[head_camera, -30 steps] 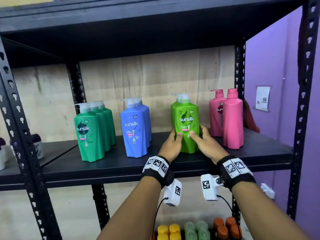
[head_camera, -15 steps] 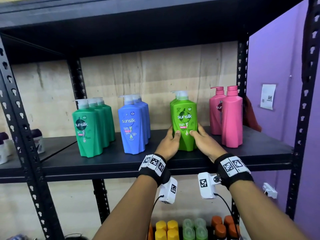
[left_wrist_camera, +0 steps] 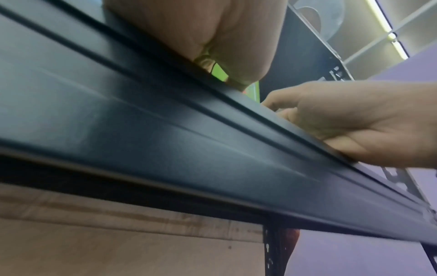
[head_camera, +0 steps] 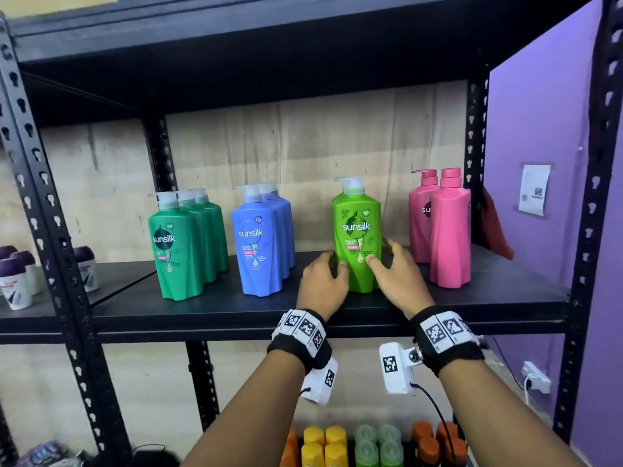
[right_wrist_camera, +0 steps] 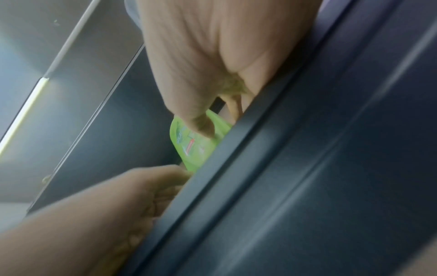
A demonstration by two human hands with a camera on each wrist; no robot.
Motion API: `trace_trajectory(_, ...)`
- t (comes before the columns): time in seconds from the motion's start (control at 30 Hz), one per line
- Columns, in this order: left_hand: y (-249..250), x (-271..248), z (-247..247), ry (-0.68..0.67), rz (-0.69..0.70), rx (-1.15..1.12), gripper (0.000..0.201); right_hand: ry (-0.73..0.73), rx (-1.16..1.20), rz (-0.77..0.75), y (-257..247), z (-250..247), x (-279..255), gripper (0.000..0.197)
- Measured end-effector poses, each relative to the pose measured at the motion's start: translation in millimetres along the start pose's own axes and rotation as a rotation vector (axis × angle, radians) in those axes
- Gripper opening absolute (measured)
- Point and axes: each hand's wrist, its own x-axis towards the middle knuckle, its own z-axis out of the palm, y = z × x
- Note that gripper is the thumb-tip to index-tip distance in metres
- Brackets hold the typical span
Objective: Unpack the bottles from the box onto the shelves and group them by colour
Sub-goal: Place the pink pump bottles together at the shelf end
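A lime green bottle (head_camera: 357,230) stands upright on the black shelf (head_camera: 236,308), with a second lime bottle close behind it. My left hand (head_camera: 323,281) curls round its lower left side. My right hand (head_camera: 397,278) holds the lower right side, thumb on the front label. To the left stand dark green bottles (head_camera: 175,251) and blue bottles (head_camera: 259,244); two pink bottles (head_camera: 448,230) stand to the right. From the wrist views only slivers of the lime bottle (left_wrist_camera: 218,71) (right_wrist_camera: 194,147) show above the shelf rim (left_wrist_camera: 165,130) (right_wrist_camera: 307,168), between left hand (left_wrist_camera: 201,28) (right_wrist_camera: 106,205) and right hand (left_wrist_camera: 354,119) (right_wrist_camera: 212,56).
Black perforated uprights (head_camera: 50,230) frame the bay, and a higher shelf (head_camera: 269,45) hangs overhead. Small white tubs with purple caps (head_camera: 17,281) sit in the bay to the left. Yellow, pale green and orange capped bottles (head_camera: 371,443) show below. A purple wall (head_camera: 539,129) lies to the right.
Both hands have stayed at the lime bottle's base, and the bottle has hardly shifted on the shelf. My right fingers have spread a little.
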Motion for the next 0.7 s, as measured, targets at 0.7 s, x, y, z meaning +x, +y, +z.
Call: trace_trajectory(0.7, 105.3, -7.0, 33.3, -0.057, 0.198, 0.329, 0.027, 0.107, -0.475, -0.272, -15.7, -123.7, -13.0, 0.017)
